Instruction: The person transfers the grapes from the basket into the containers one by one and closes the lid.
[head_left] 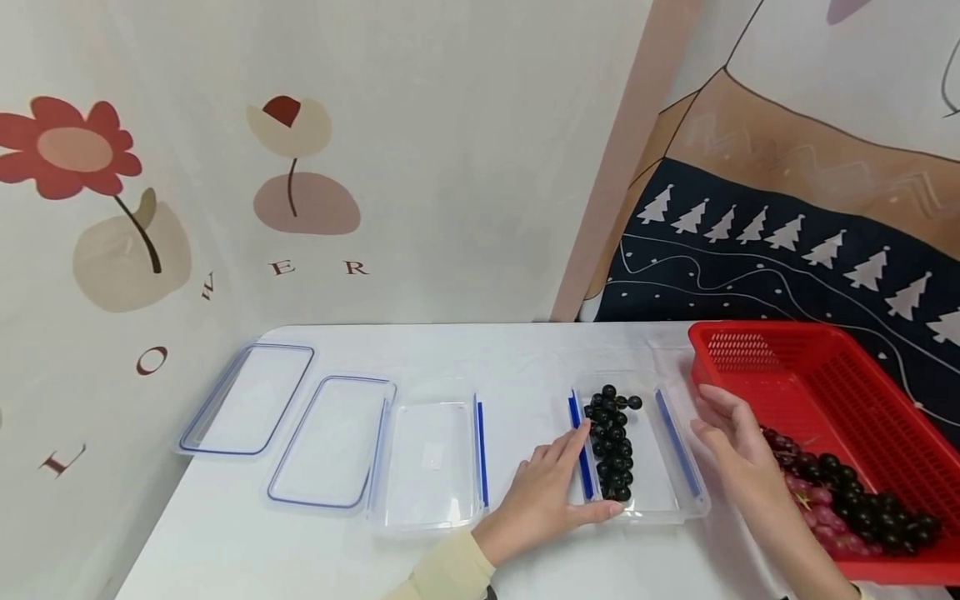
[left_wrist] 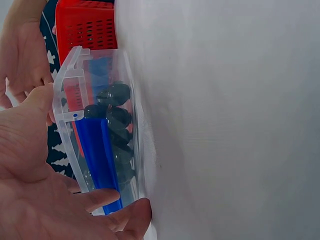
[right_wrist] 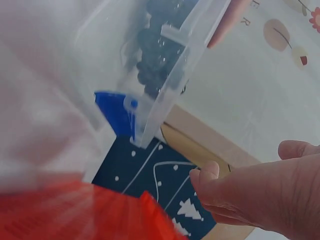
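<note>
A clear plastic food container [head_left: 652,500] with blue side clips stands on the white table and holds a bunch of black grapes [head_left: 613,450] along its left side. My left hand [head_left: 543,492] rests against that side, fingers spread; in the left wrist view, fingertips [left_wrist: 107,196] touch the blue clip [left_wrist: 97,150] and the thumb is at the rim. My right hand [head_left: 738,450] hovers between the container and a red basket [head_left: 772,350], with nothing in its loosely bent fingers. In the right wrist view the right hand [right_wrist: 255,190] is apart from the container [right_wrist: 165,105].
More black grapes [head_left: 885,517] and reddish-purple grapes [head_left: 825,517] lie in the near part of the basket. An empty clear container [head_left: 431,467] stands left of my left hand. Further left are two clear lids, a nearer lid [head_left: 330,442] and a farther lid [head_left: 247,400], edged in blue.
</note>
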